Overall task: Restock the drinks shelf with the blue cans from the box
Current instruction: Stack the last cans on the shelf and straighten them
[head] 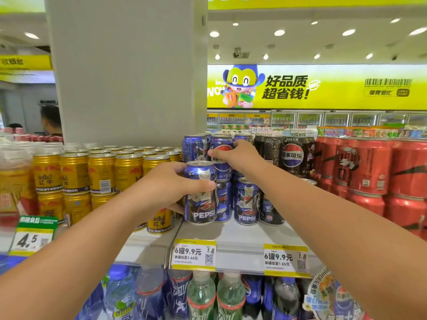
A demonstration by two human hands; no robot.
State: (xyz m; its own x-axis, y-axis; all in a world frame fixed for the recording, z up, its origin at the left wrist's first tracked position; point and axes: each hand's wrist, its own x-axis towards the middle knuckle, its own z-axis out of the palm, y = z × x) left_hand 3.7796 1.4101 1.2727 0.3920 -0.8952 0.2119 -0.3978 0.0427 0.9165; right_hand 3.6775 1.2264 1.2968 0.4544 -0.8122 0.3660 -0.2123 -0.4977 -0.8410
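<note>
My left hand [165,188] grips a blue Pepsi can [200,197] that stands at the front left of the blue stack on the white shelf [240,236]. My right hand [238,155] is wrapped around a second blue can [222,168] in the upper layer, just behind and to the right of the first. Other blue cans [247,202] stand beside them in two layers. The box is not in view.
Gold Red Bull cans [101,172] fill the shelf to the left, black Pepsi cans [295,158] and red cans [369,169] to the right. A white pillar [129,72] rises behind. Bottles [201,296] fill the shelf below, under yellow price tags [194,254]. A person stands at far left.
</note>
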